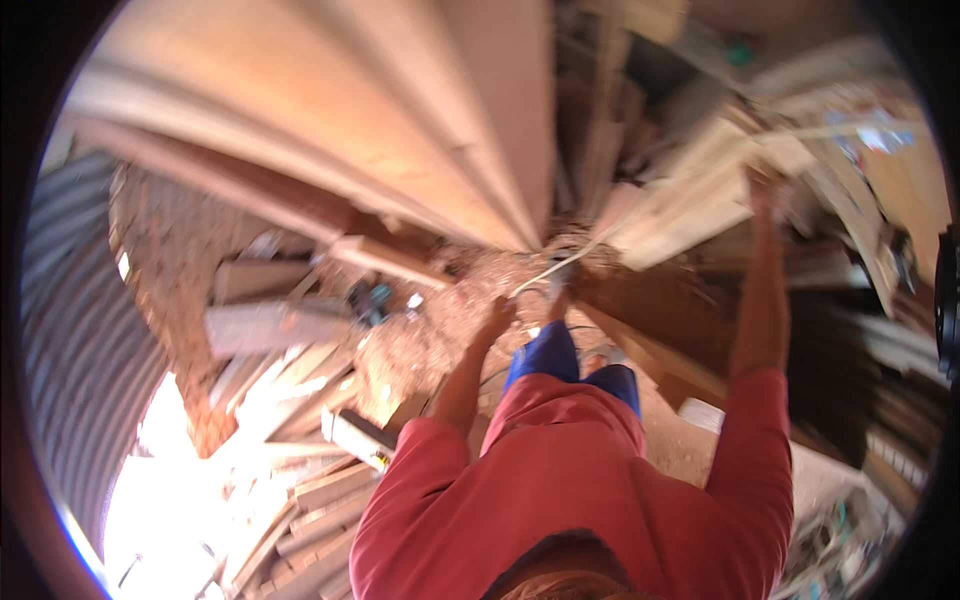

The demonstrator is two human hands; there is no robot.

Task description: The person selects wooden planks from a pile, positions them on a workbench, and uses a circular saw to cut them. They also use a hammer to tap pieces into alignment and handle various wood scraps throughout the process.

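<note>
My left hand (503, 310) is low in front of me, its fingers closed at the near end of a thin pale strip (550, 270). The strip slants up to the right, along pale wooden planks (680, 205); whether it is cord or wood is unclear. My right arm stretches far forward to the right. Its hand (768, 188) is at the planks' far right end, seemingly touching them, but blur smears its fingers. One bare foot (560, 278) shows near the lower end of the planks.
Large boards (400, 110) lean ahead on the left, beside a reddish beam (220, 180). Corrugated metal sheeting (80, 300) curves along the left. Stacked offcuts (320, 520) lie at lower left, near a boxy tool-like object (357, 438). Brown sawdust or soil (410, 345) covers the ground.
</note>
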